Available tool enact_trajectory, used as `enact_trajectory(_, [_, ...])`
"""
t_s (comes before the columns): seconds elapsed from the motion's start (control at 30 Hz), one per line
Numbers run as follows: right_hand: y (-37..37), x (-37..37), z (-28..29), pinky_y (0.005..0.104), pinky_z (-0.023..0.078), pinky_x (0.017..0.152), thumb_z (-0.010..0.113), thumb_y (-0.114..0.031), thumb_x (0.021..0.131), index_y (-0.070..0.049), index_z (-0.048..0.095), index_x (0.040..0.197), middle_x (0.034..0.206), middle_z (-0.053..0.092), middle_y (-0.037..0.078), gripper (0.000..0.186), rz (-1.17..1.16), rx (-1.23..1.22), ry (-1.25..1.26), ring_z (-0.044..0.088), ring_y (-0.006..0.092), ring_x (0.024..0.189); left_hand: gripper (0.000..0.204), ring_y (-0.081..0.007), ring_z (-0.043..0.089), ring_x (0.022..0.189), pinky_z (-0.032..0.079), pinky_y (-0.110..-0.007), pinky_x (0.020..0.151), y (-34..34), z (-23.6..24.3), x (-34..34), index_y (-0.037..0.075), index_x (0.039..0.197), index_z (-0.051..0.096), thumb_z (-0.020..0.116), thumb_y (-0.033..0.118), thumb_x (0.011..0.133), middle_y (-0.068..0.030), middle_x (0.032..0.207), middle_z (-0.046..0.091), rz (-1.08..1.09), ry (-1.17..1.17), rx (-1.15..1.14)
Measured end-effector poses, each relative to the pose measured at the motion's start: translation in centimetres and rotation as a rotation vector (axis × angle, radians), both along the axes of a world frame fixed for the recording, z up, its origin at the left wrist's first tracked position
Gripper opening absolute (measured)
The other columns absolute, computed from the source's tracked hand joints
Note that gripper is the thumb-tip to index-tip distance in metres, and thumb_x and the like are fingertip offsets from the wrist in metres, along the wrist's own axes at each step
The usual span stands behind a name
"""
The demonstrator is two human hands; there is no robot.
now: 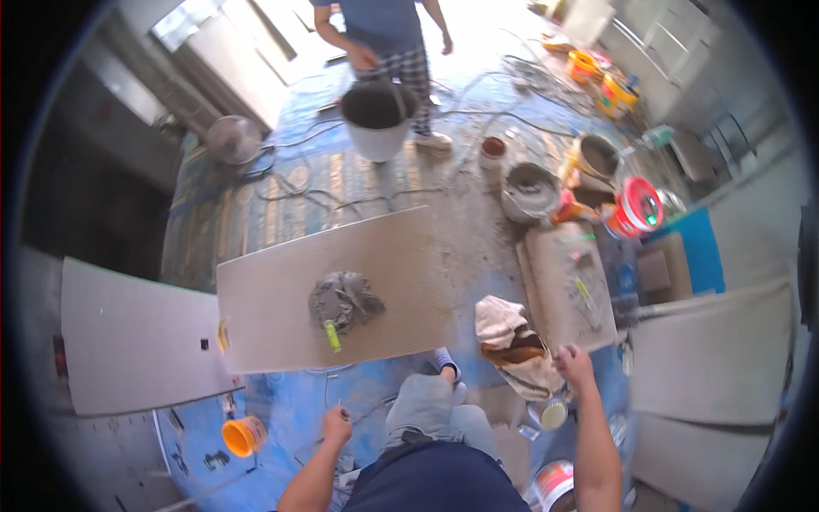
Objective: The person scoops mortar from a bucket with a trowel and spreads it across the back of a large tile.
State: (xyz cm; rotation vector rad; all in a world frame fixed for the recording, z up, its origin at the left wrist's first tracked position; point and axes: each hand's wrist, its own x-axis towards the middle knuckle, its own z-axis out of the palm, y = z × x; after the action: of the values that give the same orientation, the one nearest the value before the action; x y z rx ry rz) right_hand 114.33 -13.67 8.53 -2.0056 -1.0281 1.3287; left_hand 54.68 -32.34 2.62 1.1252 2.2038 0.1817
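My left hand (338, 424) hangs over the blue floor sheet, its fingers curled and nothing visible in them. My right hand (573, 363) is at the edge of a pale cloth bag (503, 322) and the near end of a grey slab (563, 273). Its fingers are drawn together; whatever they hold, if anything, is hidden. Ahead of me lies a large ridged tile (273, 290) with a heap of grey mortar (341, 299) on it. A yellow-green handled tool (332, 336) sticks out of the heap.
A person (375, 43) stands opposite, holding a large bucket (377, 124). Another bucket (531, 192) contains grey mix, beside a red-and-white bucket (633, 209). A white panel (141, 337) extends at left. An orange bucket (244, 436) sits near my left; cables (299, 192) cross the floor.
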Motion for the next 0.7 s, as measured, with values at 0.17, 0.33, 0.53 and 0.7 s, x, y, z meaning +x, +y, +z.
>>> enact_trajectory(0.17, [-5.0, -2.0, -1.4, 0.0299, 0.052, 0.059, 0.061, -0.027, 0.093, -0.002, 0.063, 0.095, 0.075, 0.064, 0.007, 0.025, 0.097, -0.204, 0.132, 0.062, 0.0145, 0.063, 0.005, -0.0400, 0.064, 0.081, 0.050, -0.045, 0.069, 0.2, -1.6, 2.4, 0.006, 0.081, 0.062, 0.059, 0.007, 0.077, -0.0213, 0.081, 0.065, 0.129, 0.044, -0.071])
enact_trajectory(0.33, [-13.4, 6.5, -5.7, 0.0418, 0.055, 0.055, 0.059, -0.017, 0.090, -0.005, 0.056, 0.096, 0.078, 0.062, 0.013, 0.014, -0.219, -0.684, 0.141, 0.066, 0.0287, 0.063, 0.007, -0.0398, 0.063, 0.080, 0.049, -0.045, 0.068, 5.7, -4.3, 5.3, 0.005, 0.083, 0.060, 0.061, 0.009, 0.078, -0.0212, 0.081, 0.065, 0.202, -0.027, -0.092])
enact_trajectory(0.53, [-11.6, 9.2, -3.1, 0.0397, 0.056, 0.058, 0.058, -0.019, 0.093, -0.004, 0.057, 0.097, 0.081, 0.065, 0.012, 0.015, -0.257, -0.711, 0.071, 0.067, 0.0271, 0.066, 0.012, -0.0374, 0.061, 0.076, 0.047, -0.045, 0.067, 10.5, -5.5, 3.5, 0.002, 0.082, 0.058, 0.064, 0.012, 0.078, -0.0193, 0.076, 0.062, 0.302, -0.191, 0.101])
enact_trajectory(0.7, [0.7, 6.7, -4.3, 0.0383, 0.056, 0.058, 0.061, -0.021, 0.092, -0.003, 0.057, 0.097, 0.084, 0.066, 0.012, 0.019, -0.045, -0.609, 0.069, 0.068, 0.0258, 0.070, 0.021, -0.0344, 0.062, 0.076, 0.050, -0.043, 0.071, 6.1, -5.1, 1.7, 0.001, 0.083, 0.062, 0.067, 0.021, 0.078, -0.0184, 0.080, 0.065, 0.226, -0.133, -0.093])
